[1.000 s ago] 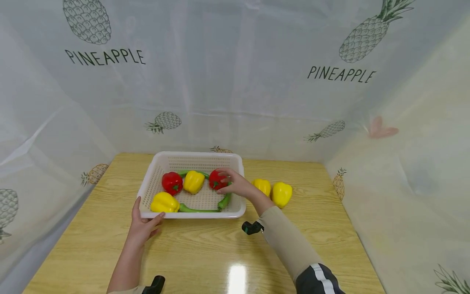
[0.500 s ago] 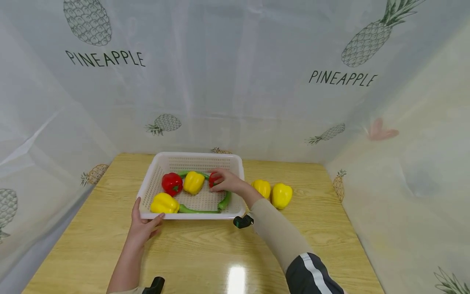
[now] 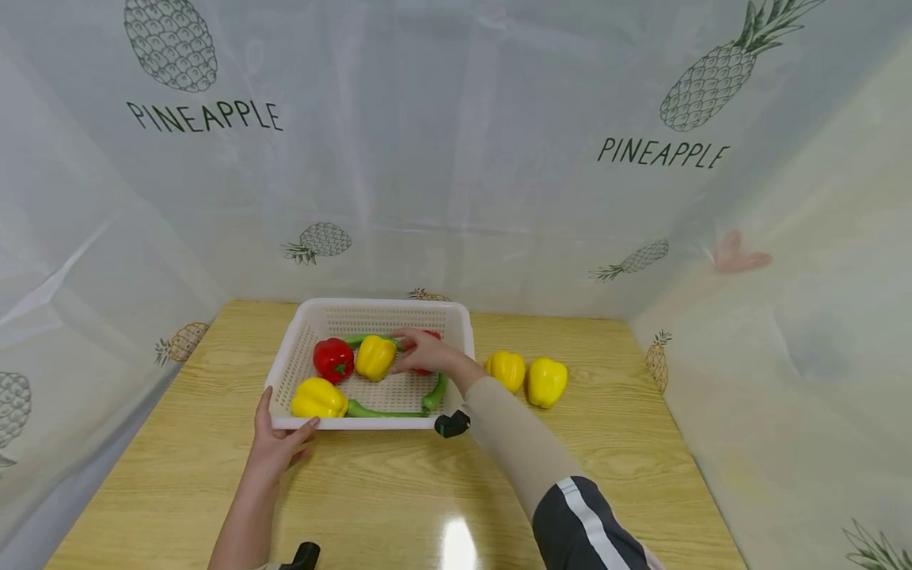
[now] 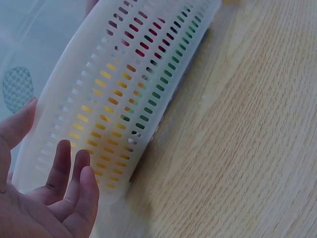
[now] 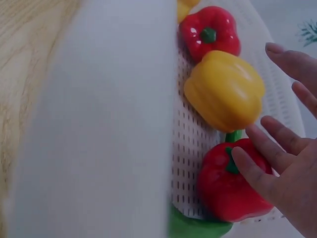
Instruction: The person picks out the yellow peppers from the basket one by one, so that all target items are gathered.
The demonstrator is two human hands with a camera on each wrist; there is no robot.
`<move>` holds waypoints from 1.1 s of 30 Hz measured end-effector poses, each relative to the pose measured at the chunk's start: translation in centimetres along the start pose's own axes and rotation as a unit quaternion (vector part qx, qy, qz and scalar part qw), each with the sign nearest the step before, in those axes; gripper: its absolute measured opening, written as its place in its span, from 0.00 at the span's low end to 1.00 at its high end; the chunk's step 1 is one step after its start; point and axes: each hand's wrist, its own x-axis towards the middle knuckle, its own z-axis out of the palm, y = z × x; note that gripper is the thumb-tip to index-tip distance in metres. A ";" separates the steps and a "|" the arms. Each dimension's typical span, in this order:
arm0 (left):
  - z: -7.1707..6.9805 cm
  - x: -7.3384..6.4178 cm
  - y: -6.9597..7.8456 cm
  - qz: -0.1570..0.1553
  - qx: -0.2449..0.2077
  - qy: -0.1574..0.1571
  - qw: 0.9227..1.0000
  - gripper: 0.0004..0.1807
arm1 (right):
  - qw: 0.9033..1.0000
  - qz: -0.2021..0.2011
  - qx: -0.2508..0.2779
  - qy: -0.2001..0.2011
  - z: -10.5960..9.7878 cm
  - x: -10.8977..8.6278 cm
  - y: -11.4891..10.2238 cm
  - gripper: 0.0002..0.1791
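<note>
The background is formed by a translucent plastic sheet [image 3: 456,174], printed with pineapples and the word PINEAPPLE. A wood-grain table [image 3: 370,507] is set before it. At the far side of the table, left of centre, a white perforated plastic basket [image 3: 385,303] is placed. The right arm is covered by a beige sleeve [image 3: 523,451] with a dark, white-striped band.

The near left corner of the basket is held by the left hand [image 3: 278,447]; its digits are spread around the corner, and the lower fingers are loosely bent beside the near wall. The right hand [image 3: 427,352] is positioned over the right part of the basket, fingers spread above a red bell pepper [image 5: 230,193]; whether it is touched cannot be told.

To the left, a yellow bell pepper [image 3: 376,358] and a second red bell pepper [image 3: 333,360] are seated in the basket. The near left corner is occupied by another yellow bell pepper [image 3: 319,398]. Two yellow bell peppers [image 3: 547,382] are located on the table, just right of the basket.

Long green peppers [image 3: 388,413] are laid along the basket's near, right and far sides. Black devices [image 3: 451,424] are worn at both wrists.
</note>
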 end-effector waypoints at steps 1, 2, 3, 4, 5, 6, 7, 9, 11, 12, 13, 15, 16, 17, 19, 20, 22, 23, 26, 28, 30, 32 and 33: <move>0.0 0.0 -0.1 -0.001 0.000 0.000 1.000 0.60 | 1.000 0.000 -0.007 0.001 0.1 0.1 -0.1 0.38; 0.0 0.0 -0.2 0.000 -0.002 -0.001 1.000 0.60 | 1.000 0.000 -0.013 0.000 0.1 0.3 -0.3 0.39; 0.0 0.0 -0.2 -0.001 -0.002 -0.001 1.000 0.60 | 1.000 0.002 -0.020 0.001 0.2 0.4 -0.5 0.39; 0.0 0.0 -0.2 0.000 -0.004 0.000 1.000 0.60 | 1.000 0.006 -0.025 0.001 0.3 0.5 -0.7 0.39; 0.0 0.0 -0.2 0.000 -0.006 -0.001 1.000 0.60 | 1.000 0.010 -0.028 0.000 0.4 0.6 -0.8 0.39; 0.0 0.0 -0.2 0.000 -0.006 0.000 1.000 0.60 | 0.999 0.015 -0.030 0.001 0.4 0.7 -0.9 0.39; 0.0 0.0 -0.1 0.000 -0.006 0.000 1.000 0.60 | 0.999 0.019 -0.030 0.001 0.5 0.8 -1.0 0.39; 0.0 -0.1 0.0 -0.001 -0.006 0.002 1.000 0.59 | 0.999 0.024 -0.032 0.001 0.7 1.1 -1.1 0.40; 0.0 -0.2 0.1 0.000 -0.007 0.003 1.000 0.59 | 0.999 0.024 -0.037 0.001 0.9 1.3 -1.2 0.40; 0.0 -0.2 0.1 0.000 -0.006 0.004 1.000 0.59 | 0.999 0.024 -0.041 0.001 0.9 1.4 -1.2 0.40; 0.0 -0.2 0.1 0.000 -0.007 0.005 1.000 0.59 | 0.999 0.024 -0.043 0.001 1.0 1.5 -1.2 0.40; 0.0 -0.2 0.1 0.002 -0.009 0.005 1.000 0.59 | 0.999 0.023 -0.049 0.001 1.1 1.7 -1.2 0.40; 0.0 -0.2 0.1 0.002 -0.010 0.006 1.000 0.59 | 0.998 0.021 -0.053 0.002 1.2 1.8 -1.2 0.40; 0.0 -0.1 0.1 0.002 -0.010 0.006 1.000 0.59 | 0.998 0.020 -0.058 0.001 1.3 1.9 -1.2 0.40; 0.0 -0.1 0.1 0.001 -0.013 0.005 1.000 0.59 | 0.998 0.018 -0.063 0.000 1.4 2.2 -1.0 0.39; 0.0 -0.1 0.1 0.000 -0.015 0.005 1.000 0.59 | 0.998 0.017 -0.068 -0.002 1.4 2.2 -1.0 0.39; 0.0 0.0 0.0 -0.001 -0.018 0.004 1.000 0.59 | 0.998 0.017 -0.068 -0.006 1.5 2.4 -0.8 0.38; 0.0 0.0 0.0 -0.001 -0.019 0.004 1.000 0.59 | 0.998 0.018 -0.067 -0.008 1.5 2.5 -0.8 0.38; 0.1 0.0 0.1 -0.001 -0.021 0.003 1.000 0.59 | 0.998 0.018 -0.065 -0.015 1.6 2.7 -0.7 0.36; 0.0 0.0 0.2 -0.003 -0.020 0.004 1.000 0.59 | 0.997 0.021 -0.067 -0.023 1.6 2.9 -0.7 0.35; 0.0 0.0 0.2 -0.004 -0.020 0.005 1.000 0.59 | 0.997 0.025 -0.070 -0.034 1.7 3.1 -0.7 0.33; 0.0 0.0 0.3 -0.006 -0.020 0.004 1.000 0.59 | 0.996 0.032 -0.074 -0.045 1.7 3.1 -0.8 0.32; 0.0 0.0 0.4 -0.006 -0.020 0.005 1.000 0.59 | 0.995 0.037 -0.075 -0.050 1.7 3.2 -0.9 0.31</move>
